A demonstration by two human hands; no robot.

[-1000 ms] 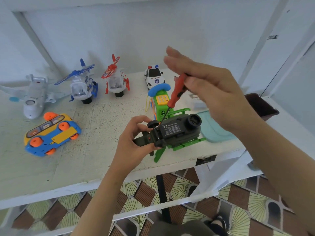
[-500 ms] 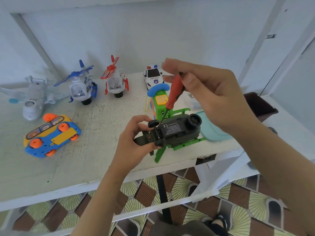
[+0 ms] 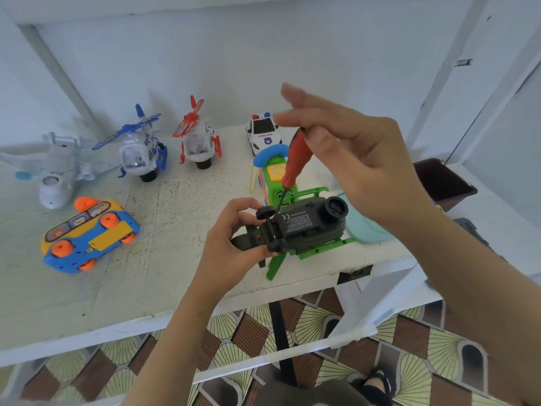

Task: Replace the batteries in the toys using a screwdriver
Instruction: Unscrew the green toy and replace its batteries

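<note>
A dark green toy helicopter [image 3: 307,227] with bright green skids lies upside down near the table's front edge. My left hand [image 3: 231,247] grips its tail end. My right hand [image 3: 351,159] pinches the top of a red-handled screwdriver [image 3: 294,162] between thumb and fingers, the other fingers stretched out. The screwdriver stands tilted, its thin black shaft reaching down to the toy's underside beside a small black wheel.
On the white table [image 3: 164,276] stand a white plane [image 3: 57,174], a blue helicopter [image 3: 137,150], a red helicopter [image 3: 199,142], a police car [image 3: 262,133], a green toy phone [image 3: 273,174] and an overturned blue-yellow bus [image 3: 87,235]. A teal tray [image 3: 369,232] and brown bin [image 3: 445,183] lie right.
My right hand's fingers have shifted around the screwdriver's handle, turning it in place. The left hand and the toy have stayed still.
</note>
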